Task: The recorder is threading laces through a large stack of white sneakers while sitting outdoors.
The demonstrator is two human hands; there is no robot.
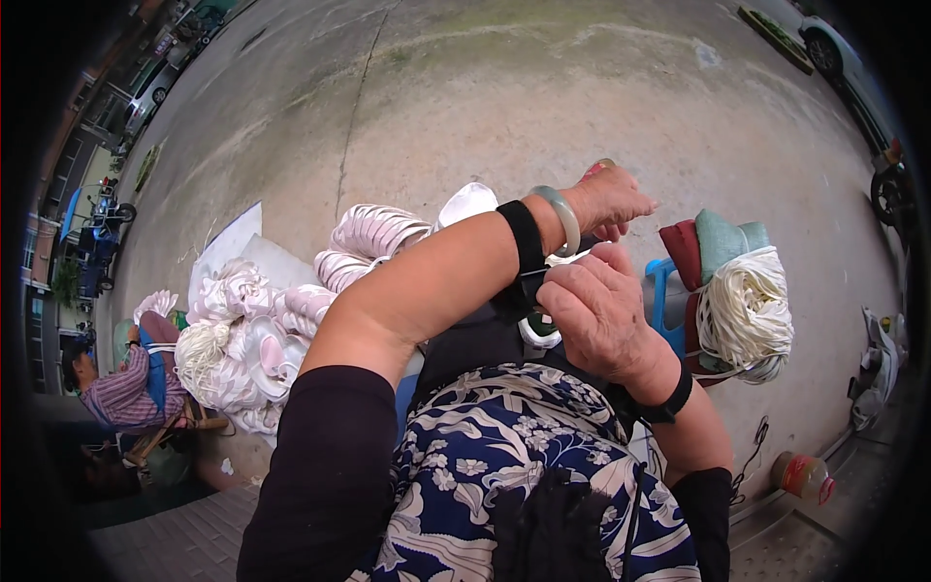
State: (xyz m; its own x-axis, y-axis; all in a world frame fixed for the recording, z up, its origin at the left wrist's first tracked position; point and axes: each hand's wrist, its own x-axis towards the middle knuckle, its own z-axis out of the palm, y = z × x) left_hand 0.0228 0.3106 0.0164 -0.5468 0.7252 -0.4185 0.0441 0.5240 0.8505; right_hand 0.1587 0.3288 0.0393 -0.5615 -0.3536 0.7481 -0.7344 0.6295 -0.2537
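Observation:
Stretched across in front of me, my left arm wears a pale jade-like bangle (561,221) and a wide black wrist strap (524,242). My left hand (616,199) hangs loosely over the ground, its fingers partly bent and apart, with a small red patch at its far side. Closed at the underside of the left wrist, my right hand (596,310) pinches the black strap near a dark block on it. Its fingertips are partly hidden. Another black band (671,396) circles my right wrist. Below the hands, a white rounded object (539,335) shows in part.
Bundles of white and pinkish cord (257,339) are heaped at left, beside a seated person (131,388). Cream cord (747,315) and green and dark red bundles (722,247) rest by a blue stool (662,301) at right. A plastic bottle (803,477) lies lower right.

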